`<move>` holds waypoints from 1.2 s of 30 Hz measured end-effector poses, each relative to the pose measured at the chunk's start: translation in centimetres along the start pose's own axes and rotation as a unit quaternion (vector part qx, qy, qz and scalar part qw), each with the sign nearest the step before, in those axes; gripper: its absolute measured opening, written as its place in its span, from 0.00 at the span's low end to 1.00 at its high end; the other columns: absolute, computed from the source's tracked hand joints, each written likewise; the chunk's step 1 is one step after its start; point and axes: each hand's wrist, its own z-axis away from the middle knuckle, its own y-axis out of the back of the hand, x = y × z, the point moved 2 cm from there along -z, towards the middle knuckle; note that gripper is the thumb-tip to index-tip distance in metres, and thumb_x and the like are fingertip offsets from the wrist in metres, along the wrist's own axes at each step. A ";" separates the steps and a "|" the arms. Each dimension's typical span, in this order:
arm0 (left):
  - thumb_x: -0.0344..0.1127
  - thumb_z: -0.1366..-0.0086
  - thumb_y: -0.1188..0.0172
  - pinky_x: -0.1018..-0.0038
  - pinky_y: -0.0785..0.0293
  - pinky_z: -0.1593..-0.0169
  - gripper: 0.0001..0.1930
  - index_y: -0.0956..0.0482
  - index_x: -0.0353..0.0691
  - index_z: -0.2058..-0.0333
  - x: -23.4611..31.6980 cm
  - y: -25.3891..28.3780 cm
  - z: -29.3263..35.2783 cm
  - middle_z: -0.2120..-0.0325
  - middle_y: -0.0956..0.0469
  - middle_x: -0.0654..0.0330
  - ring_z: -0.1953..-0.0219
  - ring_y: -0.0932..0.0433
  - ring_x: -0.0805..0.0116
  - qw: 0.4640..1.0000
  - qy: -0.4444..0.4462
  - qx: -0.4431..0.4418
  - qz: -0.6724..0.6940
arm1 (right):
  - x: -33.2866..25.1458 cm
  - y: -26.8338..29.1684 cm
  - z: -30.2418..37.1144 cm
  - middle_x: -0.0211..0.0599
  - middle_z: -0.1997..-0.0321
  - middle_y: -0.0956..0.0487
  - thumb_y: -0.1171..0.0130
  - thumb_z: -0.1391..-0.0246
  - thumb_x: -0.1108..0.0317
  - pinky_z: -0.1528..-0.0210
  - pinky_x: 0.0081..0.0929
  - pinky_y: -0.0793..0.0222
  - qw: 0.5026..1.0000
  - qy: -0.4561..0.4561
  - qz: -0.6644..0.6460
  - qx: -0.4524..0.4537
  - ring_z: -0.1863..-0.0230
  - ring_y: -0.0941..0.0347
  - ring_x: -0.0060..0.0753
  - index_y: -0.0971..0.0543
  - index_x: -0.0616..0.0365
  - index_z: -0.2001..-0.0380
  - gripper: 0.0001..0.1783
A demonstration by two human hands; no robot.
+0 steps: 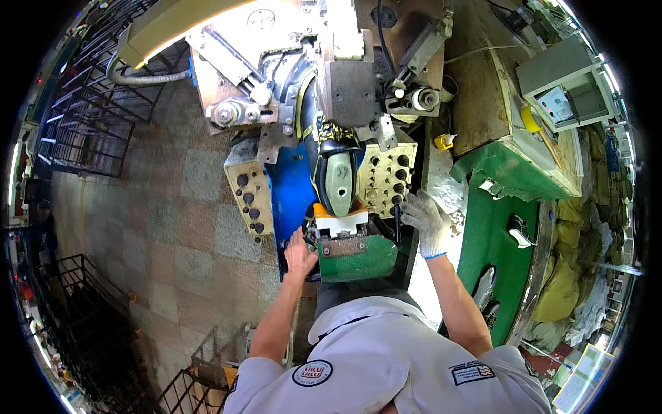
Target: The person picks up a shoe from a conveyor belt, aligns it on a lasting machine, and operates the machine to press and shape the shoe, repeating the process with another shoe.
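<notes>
Squarely mid-frame, a black shoe upper with yellow markings [323, 132] sits in a machine, a pale grey-green sole-shaped plate with one hole [339, 183] facing up. A dark grey metal block [348, 93] stands just above it; an orange-and-white block [342, 224] meets its lower end, over a curved green metal guard [358, 261]. At lower left of the guard, a worker's bare left hand [301, 255] lies against the machine's edge; whether it grips anything cannot be told. To the right, the right hand [425, 222], in a whitish knit glove with a blue cuff, has its fingers apart near a black lever [397, 222]. Behind, at centre right, is a cream panel of black knobs [386, 172]; at centre left, a bright blue panel [289, 196]. Dark sports shoes with white soles [520, 232] lie on a green-surfaced bench [507, 214] at right. Black metal racks [89, 114] stand on a tiled floor [186, 265], upper left.
</notes>
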 end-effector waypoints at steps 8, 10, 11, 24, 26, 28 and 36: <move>0.40 0.51 0.22 0.68 0.21 0.58 0.25 0.19 0.28 0.59 -1.4 6.6 5.0 0.65 0.16 0.55 0.66 0.18 0.68 0.894 0.200 -0.031 0.400 | -2.2 -3.0 0.9 0.58 0.44 0.22 0.42 0.33 0.52 0.55 0.36 0.17 0.995 0.017 -0.005 -0.097 0.50 0.18 0.49 0.35 0.75 0.35 0.37; 0.36 0.52 0.22 0.68 0.21 0.57 0.27 0.19 0.28 0.56 -1.5 10.5 8.1 0.64 0.16 0.55 0.66 0.18 0.66 0.879 0.207 0.001 0.429 | -2.9 -2.9 1.7 0.59 0.44 0.22 0.41 0.34 0.54 0.53 0.36 0.17 0.994 0.003 -0.025 -0.103 0.49 0.18 0.49 0.35 0.74 0.35 0.37; 0.35 0.53 0.22 0.68 0.20 0.56 0.28 0.20 0.27 0.54 -0.1 13.9 9.9 0.64 0.16 0.53 0.65 0.17 0.65 0.879 0.210 0.023 0.428 | -3.2 -2.9 2.2 0.59 0.43 0.22 0.41 0.34 0.54 0.53 0.36 0.17 0.992 0.002 -0.031 -0.119 0.49 0.18 0.49 0.35 0.74 0.35 0.37; 0.33 0.30 0.39 0.79 0.26 0.65 0.10 0.16 0.29 0.61 21.5 15.7 7.0 0.70 0.17 0.62 0.69 0.21 0.75 0.926 -0.070 -0.064 0.365 | -7.4 -5.7 5.5 0.51 0.43 0.20 0.40 0.40 0.54 0.41 0.43 0.24 0.895 -0.118 -0.373 -0.213 0.46 0.20 0.46 0.28 0.64 0.38 0.33; 0.33 0.28 0.40 0.77 0.24 0.63 0.10 0.17 0.30 0.61 25.0 16.7 6.8 0.71 0.17 0.61 0.69 0.20 0.73 0.928 -0.001 0.089 0.363 | -10.4 -1.2 4.9 0.54 0.46 0.19 0.40 0.43 0.60 0.43 0.42 0.22 0.900 -0.106 -0.347 -0.243 0.49 0.18 0.48 0.28 0.68 0.39 0.32; 0.34 0.28 0.40 0.76 0.23 0.60 0.12 0.18 0.30 0.57 25.7 17.9 4.4 0.66 0.17 0.59 0.65 0.19 0.71 0.932 -0.086 0.244 0.254 | -9.8 5.8 2.9 0.49 0.51 0.17 0.38 0.43 0.60 0.49 0.37 0.20 0.941 -0.030 -0.286 -0.176 0.54 0.17 0.41 0.25 0.68 0.44 0.28; 0.47 0.40 0.26 0.65 0.28 0.45 0.35 0.26 0.30 0.41 25.1 15.8 -5.6 0.49 0.20 0.50 0.52 0.23 0.60 0.965 -0.007 0.253 0.069 | -6.4 37.0 0.5 0.37 0.63 0.15 0.39 0.40 0.51 0.58 0.26 0.25 0.983 -0.037 0.090 0.153 0.63 0.21 0.25 0.15 0.66 0.58 0.24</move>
